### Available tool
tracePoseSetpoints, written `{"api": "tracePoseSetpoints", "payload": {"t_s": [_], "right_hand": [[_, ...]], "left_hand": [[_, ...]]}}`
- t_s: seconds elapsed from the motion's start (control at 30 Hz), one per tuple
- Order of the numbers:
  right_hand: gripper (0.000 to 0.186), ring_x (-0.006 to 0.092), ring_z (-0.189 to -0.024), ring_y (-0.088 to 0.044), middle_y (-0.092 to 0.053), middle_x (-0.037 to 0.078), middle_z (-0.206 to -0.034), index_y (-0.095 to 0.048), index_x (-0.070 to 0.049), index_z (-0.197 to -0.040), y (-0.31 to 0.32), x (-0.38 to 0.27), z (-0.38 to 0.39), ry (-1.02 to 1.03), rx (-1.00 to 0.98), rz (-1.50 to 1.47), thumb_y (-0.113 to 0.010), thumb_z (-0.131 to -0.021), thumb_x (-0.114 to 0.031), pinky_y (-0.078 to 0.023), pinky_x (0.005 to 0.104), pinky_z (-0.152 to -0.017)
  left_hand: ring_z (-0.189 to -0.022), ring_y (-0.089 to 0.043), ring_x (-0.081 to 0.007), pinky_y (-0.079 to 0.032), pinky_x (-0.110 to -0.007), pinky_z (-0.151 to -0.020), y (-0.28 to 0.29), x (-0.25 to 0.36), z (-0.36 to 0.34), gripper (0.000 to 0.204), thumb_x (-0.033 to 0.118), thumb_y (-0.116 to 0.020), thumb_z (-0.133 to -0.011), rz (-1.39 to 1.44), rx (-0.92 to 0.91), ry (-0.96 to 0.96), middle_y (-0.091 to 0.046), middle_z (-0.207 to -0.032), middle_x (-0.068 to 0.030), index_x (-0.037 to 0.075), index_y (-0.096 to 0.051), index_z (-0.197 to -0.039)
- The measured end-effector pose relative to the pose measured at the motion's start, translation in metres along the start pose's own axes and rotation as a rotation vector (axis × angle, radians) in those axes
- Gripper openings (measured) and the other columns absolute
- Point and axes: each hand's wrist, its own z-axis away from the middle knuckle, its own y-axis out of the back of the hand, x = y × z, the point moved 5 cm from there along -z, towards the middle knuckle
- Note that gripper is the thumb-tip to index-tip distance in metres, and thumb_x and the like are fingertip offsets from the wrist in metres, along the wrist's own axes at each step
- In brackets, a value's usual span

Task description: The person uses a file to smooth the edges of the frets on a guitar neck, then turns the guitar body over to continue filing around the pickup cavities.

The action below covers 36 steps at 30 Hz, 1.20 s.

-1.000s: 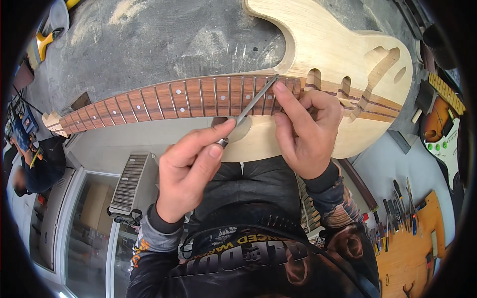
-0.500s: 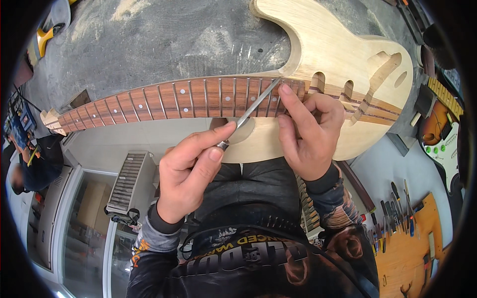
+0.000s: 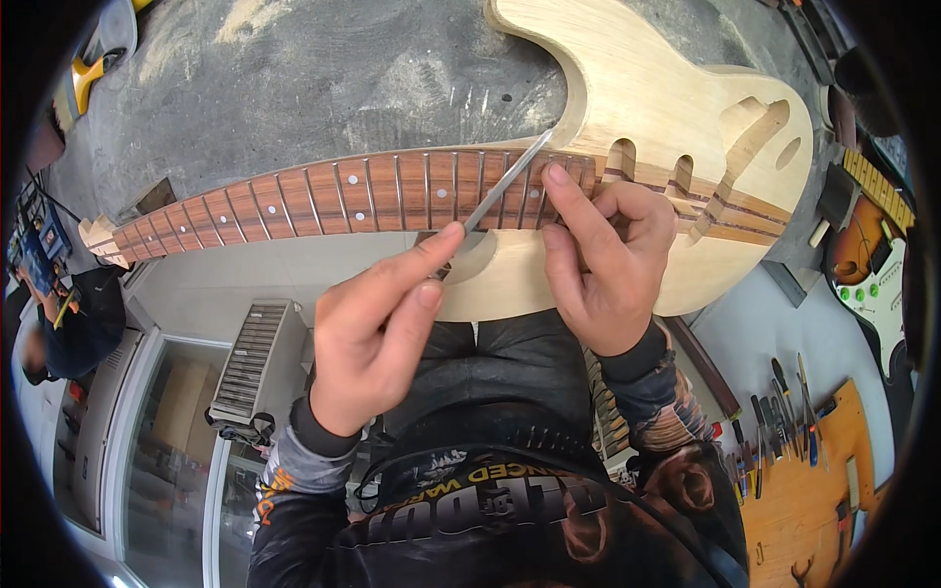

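Observation:
An unfinished pale-wood electric guitar body (image 3: 662,88) lies across the bench edge, its fretted neck (image 3: 323,201) stretching left. Between thumb and index finger, my left hand (image 3: 372,338) grips a slim metal file (image 3: 507,184). The file slants over the upper frets, and its tip reaches past the fretboard's far edge; my fingers mostly cover its handle. My right hand (image 3: 619,269) rests at the body end of the fretboard. Its index fingertip lies on the board near the file, the thumb is apart at the near edge, and the other fingers are curled.
The dark bench (image 3: 392,88) carries wood dust, with a yellow-handled tool (image 3: 86,80) at far left. A sunburst guitar (image 3: 867,230) is at the right. Several hand tools (image 3: 779,412) hang on a wooden board (image 3: 814,490) at lower right. Another person (image 3: 88,318) is at far left.
The file has slid away from me, so its tip now extends beyond the fretboard's far edge. The guitar and my right hand have shifted slightly left.

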Motion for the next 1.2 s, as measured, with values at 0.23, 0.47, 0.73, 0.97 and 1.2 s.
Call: {"api": "tracePoseSetpoints", "payload": {"t_s": [0.23,0.47,0.73,0.97,1.2], "right_hand": [[0.063,0.0194,-0.09,-0.054,-0.052,0.001,-0.099,-0.075,-0.017,-0.138,0.001,-0.001,0.0,0.001,-0.018,0.009,-0.085,-0.077,-0.005,-0.035,0.0388,-0.083],[0.068,0.0222,-0.093,-0.056,-0.055,0.004,-0.104,-0.072,-0.016,-0.142,0.006,-0.001,-0.008,-0.042,-0.015,-0.013,-0.085,-0.077,-0.007,-0.039,0.0395,-0.086],[0.066,0.0223,-0.098,-0.059,-0.06,0.004,-0.11,-0.07,-0.013,-0.143,0.007,0.003,0.002,-0.033,-0.026,0.012,-0.082,-0.079,-0.004,-0.039,0.039,-0.087],[0.066,0.0215,-0.099,-0.059,-0.062,0.002,-0.108,-0.071,-0.013,-0.142,0.004,0.004,0.001,-0.013,0.005,-0.023,-0.083,-0.078,-0.003,-0.038,0.0388,-0.089],[0.066,0.0212,-0.1,-0.06,-0.063,0.002,-0.108,-0.071,-0.013,-0.142,0.004,0.005,0.004,-0.013,0.016,-0.022,-0.083,-0.077,-0.003,-0.038,0.0385,-0.089]], "left_hand": [[-0.06,-0.058,-0.0202,-0.05,-0.032,-0.058,-0.005,0.004,-0.002,0.055,-0.004,-0.071,-0.087,-0.048,-0.091,0.134,-0.065,-0.082,-0.0075,0.005,-0.071,-0.142],[-0.058,-0.05,-0.0118,-0.044,-0.031,-0.054,-0.005,0.007,-0.014,0.049,-0.002,-0.068,-0.093,-0.072,-0.042,0.021,-0.06,-0.076,-0.0034,0.003,-0.07,-0.142],[-0.065,-0.048,-0.0012,-0.037,-0.021,-0.057,-0.012,-0.003,0.0,0.036,0.006,-0.055,-0.111,0.528,-0.1,0.436,-0.059,-0.081,0.0031,-0.003,-0.064,-0.145],[-0.058,-0.049,-0.0072,-0.041,-0.028,-0.055,-0.013,0.002,-0.014,0.039,0.0,-0.063,-0.102,0.013,-0.101,0.076,-0.061,-0.076,-0.0024,-0.002,-0.068,-0.141],[-0.056,-0.048,-0.0097,-0.042,-0.032,-0.055,-0.009,0.008,-0.026,0.042,-0.002,-0.067,-0.097,-0.14,-0.092,-0.166,-0.065,-0.077,-0.0064,-0.006,-0.069,-0.139]]}}
